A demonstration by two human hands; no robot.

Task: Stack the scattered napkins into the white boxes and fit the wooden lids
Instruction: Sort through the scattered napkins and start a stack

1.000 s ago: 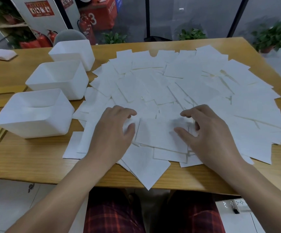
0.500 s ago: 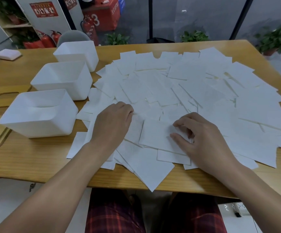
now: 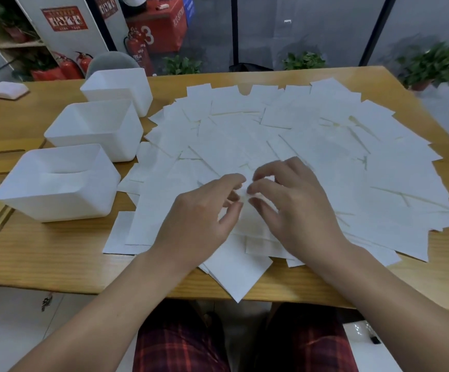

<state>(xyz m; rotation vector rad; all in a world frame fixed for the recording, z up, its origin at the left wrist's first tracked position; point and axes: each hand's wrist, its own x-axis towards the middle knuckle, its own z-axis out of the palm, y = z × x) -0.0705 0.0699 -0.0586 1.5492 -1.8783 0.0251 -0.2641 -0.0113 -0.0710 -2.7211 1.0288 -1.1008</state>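
The left hand point(image 3: 202, 218) and the right hand point(image 3: 293, 208) are now meeting at the near middle of the table point(image 3: 43, 259), fingertips almost touching, and both seem to be pinching one small crumpled bit of napkin point(image 3: 242, 193) between them, though the blur is making the grip hard to confirm. A moment earlier the two hands were lying apart and pressing flat on the sheets; now they are coming together, so I judge the gathering is only starting. Around the hands the scattered napkins point(image 3: 312, 146) are covering most of the table, overlapping each other, none stacked yet. To the left, three white boxes point(image 3: 57, 183) are standing in a row from near to far, and they look empty. Further left, the wooden lids point(image 3: 0, 157) are lying flat, partly hidden behind the boxes and not fitted yet.
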